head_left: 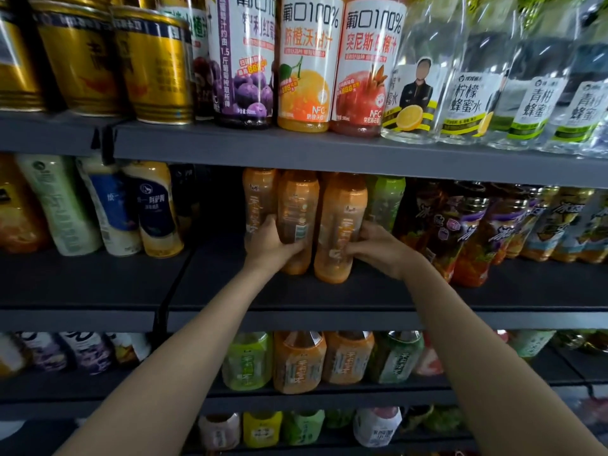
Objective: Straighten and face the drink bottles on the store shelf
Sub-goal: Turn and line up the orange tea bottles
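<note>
Three orange drink bottles stand together on the dark middle shelf point(296, 297). My left hand point(268, 246) grips the lower part of the middle orange bottle point(296, 209), whose barcode side faces out. My right hand point(378, 250) grips the right orange bottle point(342, 218) from its right side; that one's label faces forward. A third orange bottle point(258, 195) stands behind my left hand. A green bottle point(386, 199) stands just right of the group, partly hidden by my right hand.
Left of the group, past a dark gap, stand milk-tea bottles point(154, 209). Iced-tea bottles point(460, 232) crowd the right. The shelf above carries gold cans point(154, 64), juice bottles point(306, 60) and clear honey-water bottles point(467, 87). Lower shelves hold green and orange bottles point(299, 360).
</note>
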Motion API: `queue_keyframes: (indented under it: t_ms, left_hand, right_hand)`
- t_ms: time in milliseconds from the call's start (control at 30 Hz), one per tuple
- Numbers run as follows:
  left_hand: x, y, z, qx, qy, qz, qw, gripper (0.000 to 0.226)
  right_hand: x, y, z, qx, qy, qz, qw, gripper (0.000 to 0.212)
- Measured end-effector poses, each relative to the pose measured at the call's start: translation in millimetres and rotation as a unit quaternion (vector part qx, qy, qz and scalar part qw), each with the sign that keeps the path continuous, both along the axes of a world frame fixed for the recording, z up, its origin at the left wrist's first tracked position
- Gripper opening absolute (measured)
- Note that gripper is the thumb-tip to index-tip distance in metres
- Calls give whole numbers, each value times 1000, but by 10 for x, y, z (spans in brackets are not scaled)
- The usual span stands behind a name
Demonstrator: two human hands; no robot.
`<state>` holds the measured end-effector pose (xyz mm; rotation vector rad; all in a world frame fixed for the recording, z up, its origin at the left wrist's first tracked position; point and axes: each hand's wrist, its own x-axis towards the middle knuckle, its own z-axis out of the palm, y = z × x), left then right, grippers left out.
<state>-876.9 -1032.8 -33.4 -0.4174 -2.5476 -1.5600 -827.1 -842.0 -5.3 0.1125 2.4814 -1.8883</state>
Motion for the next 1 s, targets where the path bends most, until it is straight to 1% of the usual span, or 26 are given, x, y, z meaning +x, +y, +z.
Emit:
queue_keyframes:
  t_ms: [67, 100, 200, 300, 367, 433, 467, 533, 633, 700, 767, 800, 833, 900, 933, 1000]
  left_hand:
    - [-33, -41, -12, -10, -6, -4, 1000, 65]
    - [-35, -48, -18, -10, -5, -2, 1000, 65]
    - [-25, -43, -28, -9, 6, -1, 1000, 61]
    - [12, -66, -1, -12, -6, 3, 1000, 63]
    - [62, -98, 25, -4, -14, -6, 1000, 63]
    - [148, -164, 66, 24, -36, -41, 998, 65]
    - [189, -212, 79, 36, -51, -61, 996, 68]
    - [254, -330, 96, 51, -81, -85, 992, 71]
    - [343, -499, 85, 76, -110, -106, 985, 61]
    - [417, -588, 78, 111, -129, -129, 977, 47]
    - [494, -683, 74, 153, -153, -157, 964, 37]
    - [530, -738, 74, 169, -166, -174, 956, 34]
    - [566, -785, 81, 181, -182, -195, 947, 33]
    - [657, -884, 84, 184, -210, -235, 931, 35]
    - [700, -924, 77, 184, -219, -247, 926, 36]
    - [782, -991, 81, 194, -228, -247, 922, 35]
  right_hand:
    - [90, 26, 41, -47, -6, 50, 998, 40]
    - [111, 38, 38, -58, -4, 60, 997, 40]
    - [172, 12, 31, -54, 9, 45, 997, 40]
    - [119, -17, -31, -12, 36, -57, 998, 37]
    - [34, -85, -63, 58, 61, -149, 985, 39]
    - [-41, -188, -71, 154, 72, -220, 961, 49]
    - [-74, -236, -67, 186, 72, -240, 950, 56]
    - [-109, -303, -48, 206, 63, -258, 942, 64]
    - [-81, -365, -50, 219, 51, -268, 937, 67]
    - [38, -437, -74, 220, 103, -294, 924, 67]
    - [226, -548, -93, 210, 194, -317, 904, 59]
    - [322, -609, -87, 187, 228, -308, 905, 50]
    - [403, -671, -63, 142, 245, -277, 918, 42]
    - [586, -839, 39, 22, 227, -162, 960, 33]
    - [662, -917, 96, -24, 215, -103, 971, 31]
    - [758, -1064, 169, -50, 219, -40, 974, 31]
